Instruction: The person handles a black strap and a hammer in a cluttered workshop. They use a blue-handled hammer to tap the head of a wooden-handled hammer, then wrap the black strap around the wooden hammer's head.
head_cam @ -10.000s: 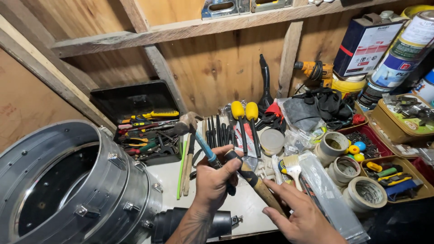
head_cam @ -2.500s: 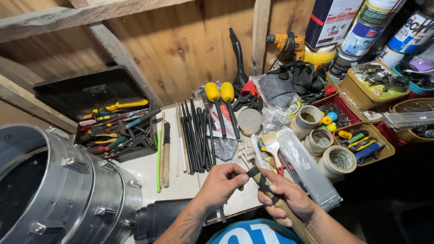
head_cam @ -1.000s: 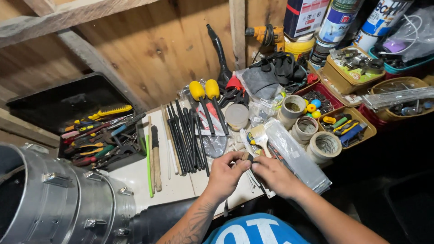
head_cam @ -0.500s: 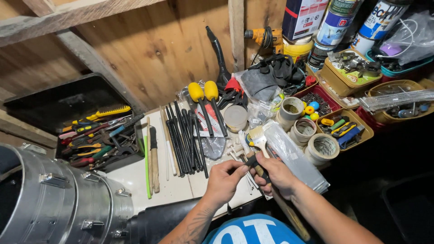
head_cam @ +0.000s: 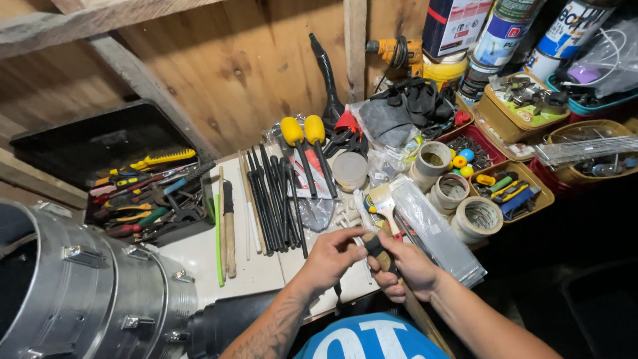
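Both my hands meet over the front edge of a white worktop. My right hand grips a long wooden stick whose upper part is wrapped in black tape. My left hand pinches the stick's top end with its fingertips. Just beyond my hands lie a small paintbrush, a long clear plastic bag and a row of black rods.
A ribbed metal duct fills the lower left. An open black toolbox holds hand tools. Two yellow-handled screwdrivers, tape rolls, trays of small parts, spray cans and a drill crowd the back and right.
The camera has dropped and swung right since ten seconds ago. My hands came together near the worktop's front edge, and over the last second they shift slightly on the stick.
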